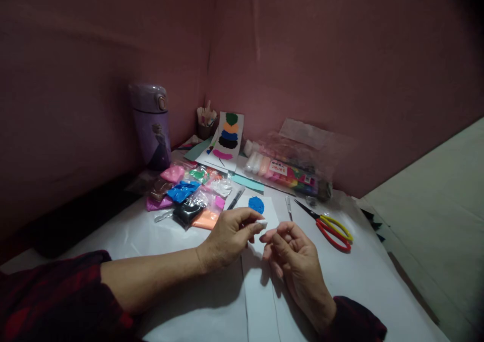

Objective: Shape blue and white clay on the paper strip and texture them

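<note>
A small white piece [261, 223] is pinched between the thumb and forefinger of my left hand [231, 236]. Just to its right is my right hand [293, 259], fingers curled with the thumb near the forefinger; whether anything is between them is too small to tell. Under both hands lies a long white paper strip [259, 291]. A round blue patch [256, 205] sits on the strip, just beyond my left hand.
Bags of coloured clay [183, 191] lie at left, before a purple bottle [153, 130]. A pen [236, 198], metal tool [289, 208] and red-yellow scissors [335, 233] surround the strip. Behind are a painted card [229, 143], clay pack [282, 170] and stick cup [206, 129].
</note>
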The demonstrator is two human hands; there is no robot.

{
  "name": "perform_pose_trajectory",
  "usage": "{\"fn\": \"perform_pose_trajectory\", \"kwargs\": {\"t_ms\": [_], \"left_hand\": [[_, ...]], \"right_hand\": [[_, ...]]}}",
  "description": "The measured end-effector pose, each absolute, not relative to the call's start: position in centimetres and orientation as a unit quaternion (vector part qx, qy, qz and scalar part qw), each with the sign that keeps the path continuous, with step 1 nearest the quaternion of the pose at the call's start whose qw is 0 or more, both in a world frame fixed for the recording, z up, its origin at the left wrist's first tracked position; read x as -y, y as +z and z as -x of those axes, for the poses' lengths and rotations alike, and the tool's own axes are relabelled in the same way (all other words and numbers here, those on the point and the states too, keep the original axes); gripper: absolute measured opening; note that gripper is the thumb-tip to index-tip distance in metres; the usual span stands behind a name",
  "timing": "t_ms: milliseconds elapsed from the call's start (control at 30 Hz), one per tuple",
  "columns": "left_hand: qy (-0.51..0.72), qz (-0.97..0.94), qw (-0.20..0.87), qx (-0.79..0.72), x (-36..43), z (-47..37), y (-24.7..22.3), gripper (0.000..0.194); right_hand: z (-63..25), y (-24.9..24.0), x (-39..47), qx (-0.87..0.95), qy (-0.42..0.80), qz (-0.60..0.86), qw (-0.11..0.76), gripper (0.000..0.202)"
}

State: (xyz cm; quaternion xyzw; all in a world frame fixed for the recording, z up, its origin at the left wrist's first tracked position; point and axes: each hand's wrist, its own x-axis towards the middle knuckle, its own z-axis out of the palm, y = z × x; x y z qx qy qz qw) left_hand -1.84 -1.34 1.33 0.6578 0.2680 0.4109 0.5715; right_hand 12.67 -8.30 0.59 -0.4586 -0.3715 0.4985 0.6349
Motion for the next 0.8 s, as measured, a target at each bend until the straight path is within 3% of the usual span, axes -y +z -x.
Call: {"fn": "perform_pose_trajectory", "kwargs": {"t_ms": [433, 667, 800], "left_hand": [[0.434, -0.757, 0.423, -0.243, 1.1, 2.0, 0.7, 0.016], [0.496, -0.811, 0.272, -0.152, 0.7, 1.9, -0.4, 0.013], [0.478, -0.752, 0.400, -0.214, 1.0, 1.9, 0.4, 0.014]], "right_hand": [[-13.2, 0.4, 7.9, 0.312, 0.547, 0.471, 0.618, 0.029], [-12.6, 1.1, 8.1, 0.294, 0.550, 0.495, 0.604, 0.028], [-12.8, 1.2, 8.2, 0.279, 0.572, 0.470, 0.612, 0.026]]}}
